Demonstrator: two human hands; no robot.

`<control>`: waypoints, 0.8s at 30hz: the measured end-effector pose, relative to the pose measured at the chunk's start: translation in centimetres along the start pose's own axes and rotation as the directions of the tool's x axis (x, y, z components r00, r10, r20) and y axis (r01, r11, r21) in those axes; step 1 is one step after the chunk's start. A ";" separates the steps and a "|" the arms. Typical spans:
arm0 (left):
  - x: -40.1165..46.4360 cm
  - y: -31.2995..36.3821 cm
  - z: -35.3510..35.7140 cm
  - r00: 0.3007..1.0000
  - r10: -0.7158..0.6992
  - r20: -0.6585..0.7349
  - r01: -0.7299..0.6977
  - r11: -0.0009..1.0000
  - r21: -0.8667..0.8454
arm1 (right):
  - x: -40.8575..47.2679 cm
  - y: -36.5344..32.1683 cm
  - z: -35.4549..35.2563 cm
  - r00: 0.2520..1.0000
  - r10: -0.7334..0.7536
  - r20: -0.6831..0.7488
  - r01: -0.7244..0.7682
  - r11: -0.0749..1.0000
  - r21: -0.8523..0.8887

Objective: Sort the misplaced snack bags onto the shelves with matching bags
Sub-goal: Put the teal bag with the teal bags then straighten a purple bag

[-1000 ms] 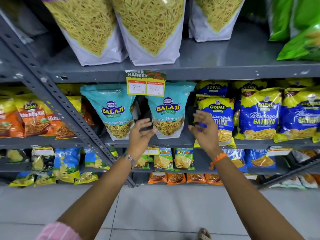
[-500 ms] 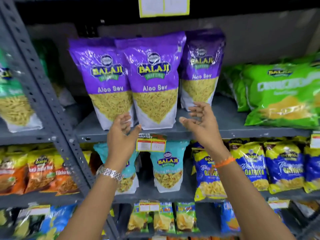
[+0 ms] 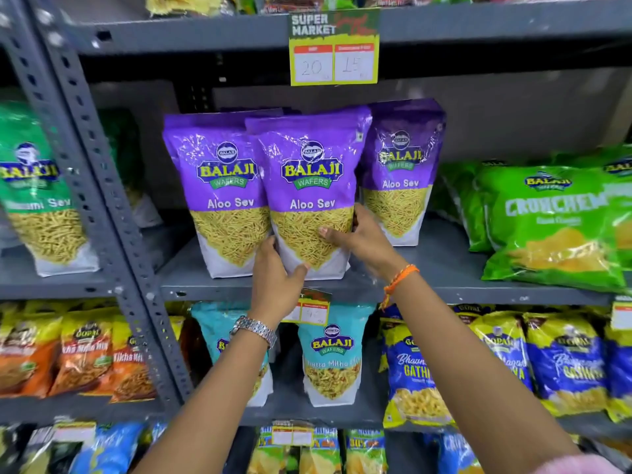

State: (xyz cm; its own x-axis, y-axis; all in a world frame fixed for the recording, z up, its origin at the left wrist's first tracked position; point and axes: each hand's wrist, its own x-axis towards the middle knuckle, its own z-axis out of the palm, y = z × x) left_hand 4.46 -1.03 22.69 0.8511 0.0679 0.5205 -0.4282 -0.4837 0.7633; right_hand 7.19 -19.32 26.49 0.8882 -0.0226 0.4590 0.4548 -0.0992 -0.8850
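Note:
Three purple Aloo Sev bags stand upright on a grey shelf (image 3: 441, 268). My left hand (image 3: 275, 280) grips the lower left corner of the middle purple bag (image 3: 309, 186). My right hand (image 3: 359, 236) clasps its lower right side, thumb across the front. The left purple bag (image 3: 222, 186) partly overlaps behind it, and the right purple bag (image 3: 402, 176) stands further back. On the shelf below stand two teal Balaji bags (image 3: 330, 357), one half hidden by my left forearm.
Green Crunchem bags (image 3: 554, 227) lie at the right of the same shelf. A green sev bag (image 3: 37, 200) stands left of the slotted steel upright (image 3: 102, 186). Blue-yellow Gathiya bags (image 3: 561, 364) and orange bags (image 3: 85, 357) fill the lower shelf. A price tag (image 3: 333, 49) hangs above.
The view rose from the teal-bag shelf to the purple-bag shelf. Both hands lifted from below and closed on the middle Aloo Sev bag.

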 end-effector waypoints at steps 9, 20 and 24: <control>0.3 1.5 2.0 1.000 0.016 -0.006 -0.017 0.999 -0.050 | -0.7 -1.4 -3.0 1.000 0.004 -0.025 -0.003 0.998 0.066; 0.3 6.0 7.3 0.993 0.035 0.115 -0.020 0.991 -0.130 | -2.6 -2.0 -11.9 0.997 0.035 -0.067 -0.033 0.999 0.030; 0.2 6.6 8.6 0.987 0.006 0.161 0.012 0.994 -0.108 | -2.8 -1.5 -13.5 0.998 0.048 -0.051 -0.047 0.999 0.019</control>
State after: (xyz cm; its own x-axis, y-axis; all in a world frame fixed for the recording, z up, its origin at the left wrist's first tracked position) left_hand 4.40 -11.75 24.54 0.8866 -0.0764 0.4563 -0.4483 -0.3856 0.8064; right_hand 3.10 -32.52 27.55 0.9045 -0.0781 0.4193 0.4136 -0.0789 -0.9070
